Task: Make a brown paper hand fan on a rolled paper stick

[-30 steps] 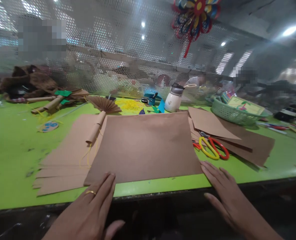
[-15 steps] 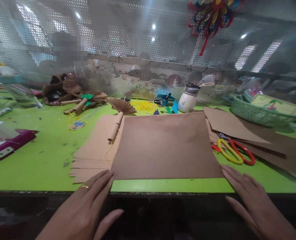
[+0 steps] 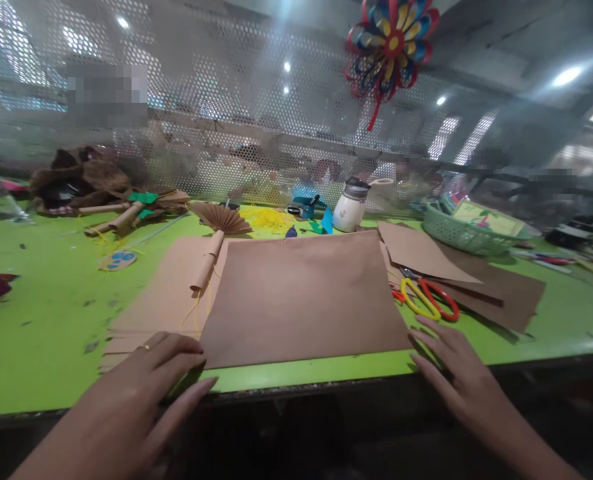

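A large brown paper sheet (image 3: pixel 301 297) lies flat on the green table (image 3: pixel 46 313) in front of me. My left hand (image 3: pixel 141 393), with a ring on one finger, rests open at the sheet's near left corner, fingers stretched toward it. At the near right corner my right hand (image 3: pixel 451 373) lies open with fingers spread, touching the paper's edge. A stack of lighter brown sheets (image 3: pixel 161 303) sits under and left of the big sheet, with a rolled paper stick topped by a pleated brown fan (image 3: pixel 216 230) on it.
Yellow and red scissors (image 3: pixel 429 298) lie just beyond my right hand beside more brown sheets (image 3: pixel 481 283). A green basket (image 3: pixel 469 230), a white bottle (image 3: pixel 349 207) and paper craft pieces (image 3: pixel 121 213) stand along a perforated screen. A colourful pinwheel (image 3: pixel 391 43) hangs above.
My left hand has slid left and forward onto the lighter stack at the sheet's corner. My right hand's fingers have spread at the right corner. The view has swung back left.
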The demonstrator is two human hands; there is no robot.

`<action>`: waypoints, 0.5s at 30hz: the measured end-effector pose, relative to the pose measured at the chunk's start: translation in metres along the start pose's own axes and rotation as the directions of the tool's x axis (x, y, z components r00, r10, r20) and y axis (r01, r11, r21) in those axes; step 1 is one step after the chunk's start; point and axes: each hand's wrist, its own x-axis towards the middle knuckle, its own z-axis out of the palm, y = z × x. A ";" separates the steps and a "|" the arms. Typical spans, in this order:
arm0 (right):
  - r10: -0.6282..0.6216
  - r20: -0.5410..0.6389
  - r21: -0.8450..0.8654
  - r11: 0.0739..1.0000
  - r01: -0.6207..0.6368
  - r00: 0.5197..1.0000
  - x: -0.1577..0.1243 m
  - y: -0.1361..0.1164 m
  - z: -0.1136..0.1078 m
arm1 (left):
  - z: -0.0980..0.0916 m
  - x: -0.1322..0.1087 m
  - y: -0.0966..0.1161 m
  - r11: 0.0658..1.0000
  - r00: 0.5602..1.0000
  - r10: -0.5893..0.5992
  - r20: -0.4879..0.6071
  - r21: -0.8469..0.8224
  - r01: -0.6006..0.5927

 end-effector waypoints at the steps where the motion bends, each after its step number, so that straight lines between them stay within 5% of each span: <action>1: 0.001 -0.050 0.020 1.000 0.000 0.999 0.009 -0.005 -0.003 | -0.001 0.005 0.000 1.000 0.998 -0.009 0.063 -0.022 0.011; 5: -0.081 -0.049 0.140 0.986 0.087 0.996 0.052 -0.037 -0.011 | -0.003 0.015 0.003 0.998 0.988 -0.031 0.149 -0.055 0.040; 10: -0.228 0.101 0.287 0.939 0.191 0.968 0.099 -0.084 0.002 | 0.002 0.009 0.007 0.998 0.999 -0.001 0.050 -0.065 0.005; 15: -0.300 0.154 0.343 0.910 0.234 0.941 0.122 -0.105 0.027 | 0.008 -0.008 0.000 0.990 0.983 0.142 -0.116 -0.009 -0.144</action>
